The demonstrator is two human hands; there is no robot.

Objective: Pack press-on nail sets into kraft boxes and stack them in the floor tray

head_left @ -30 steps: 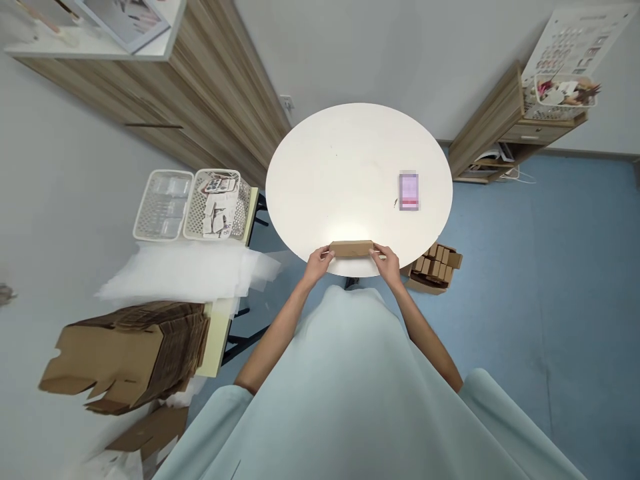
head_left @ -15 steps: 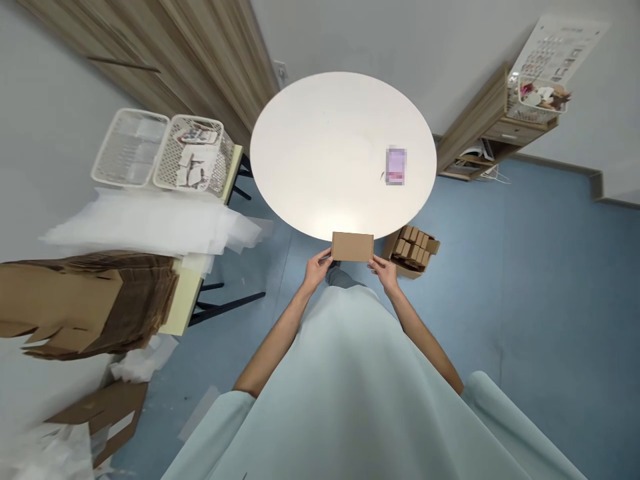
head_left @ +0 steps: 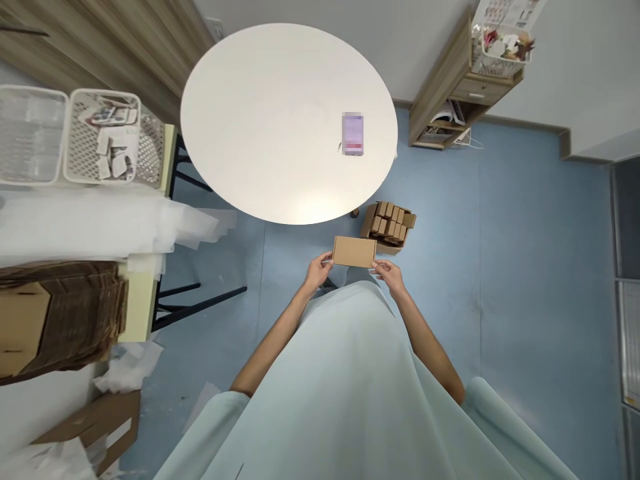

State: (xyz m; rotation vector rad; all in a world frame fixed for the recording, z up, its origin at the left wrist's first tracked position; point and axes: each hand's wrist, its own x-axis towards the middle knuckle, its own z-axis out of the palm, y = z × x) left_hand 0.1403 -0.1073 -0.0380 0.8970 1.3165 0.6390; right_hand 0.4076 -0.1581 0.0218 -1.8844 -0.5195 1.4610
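The left hand (head_left: 319,272) and the right hand (head_left: 389,275) hold a small closed cardboard box (head_left: 354,251) between them, each hand clamped on one short end with its fingers curled round the lower corner, so the box sits level with its broad face upward. The box hangs in the air over the blue floor (head_left: 525,267), near the person's body and clear of the tabletop (head_left: 270,113), whose near rim lies just beyond it. Just beyond the box and a little to its right, an open carton (head_left: 389,223) stands on the floor, packed with rows of similar small brown boxes. Farther off, beyond the box and lying on the round white tabletop near its right edge, is a small purple item (head_left: 353,134), too blurred to identify. To the left of the box, well apart from it, a side table carries a thick stack of flattened cardboard blanks (head_left: 55,320), a heap of clear plastic sheets (head_left: 100,223) and, farther back, two white mesh baskets (head_left: 103,137). Far beyond the box to the right, a wooden shelf unit (head_left: 453,87) stands against the wall.
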